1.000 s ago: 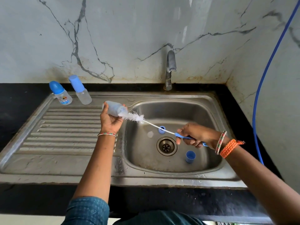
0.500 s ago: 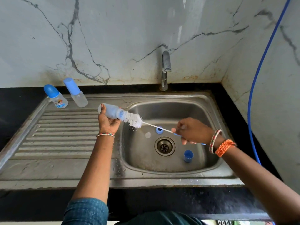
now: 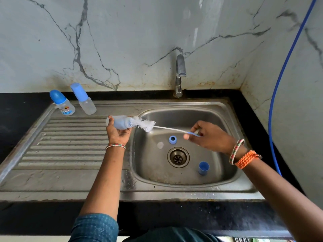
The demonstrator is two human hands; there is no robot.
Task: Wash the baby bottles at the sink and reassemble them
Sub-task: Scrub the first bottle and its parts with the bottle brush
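The left hand (image 3: 117, 132) is curling its fingers around an open baby bottle (image 3: 120, 122), holding it sideways over the sink's (image 3: 227, 187) inner edge. The right hand (image 3: 210, 137) is pinching the blue handle of a bottle brush (image 3: 143, 123), its white bristles partly inside the bottle mouth. Two capped bottles (image 3: 73, 102) are standing on the drainboard.

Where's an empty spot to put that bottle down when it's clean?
The ribbed drainboard is bare in front of the two capped bottles, left of the left hand. The basin is crowded: blue ring, clear teat, blue cap around the drain.
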